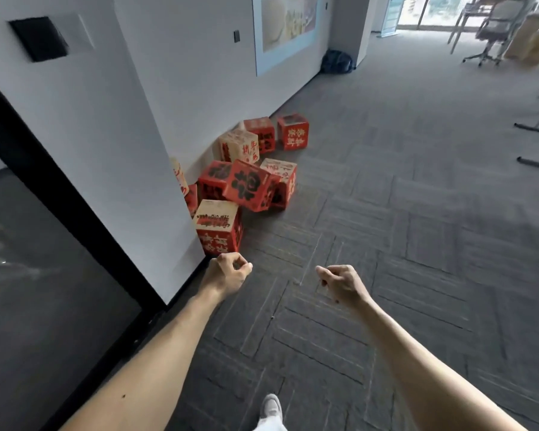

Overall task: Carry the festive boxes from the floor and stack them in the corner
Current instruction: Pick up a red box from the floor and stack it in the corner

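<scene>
Two hands: we see both bare forearms stretched forward over the floor (386,213), neither touching anything.
Left hand (227,273): fingers (238,263) clenched on nothing, thumb tip meeting the forefinger. It hovers just short of the nearest box (218,227).
Right hand (344,286): fingers (325,272) curled into a fist, empty, well apart from the boxes (238,147).
Boxes: we count about nine red and beige cubes printed with bold characters. They lie scattered on the floor along the foot of the wall (122,135).
Nearest box: beige top, red sides, upright, touching the wall's outer edge.
Tilted box (251,185): red with a black character, leaning on its neighbours in the middle of the cluster.
Far boxes: two red ones stand side by side at the far end.
Hidden boxes: two are partly covered by the wall's edge.
Glass panel (28,275): dark, black-framed, left of the wall.
Shoe (272,405): white, at the bottom edge.
Background: we note a dark bag (336,62) against the wall and an office chair (495,26) at upper right.
</scene>
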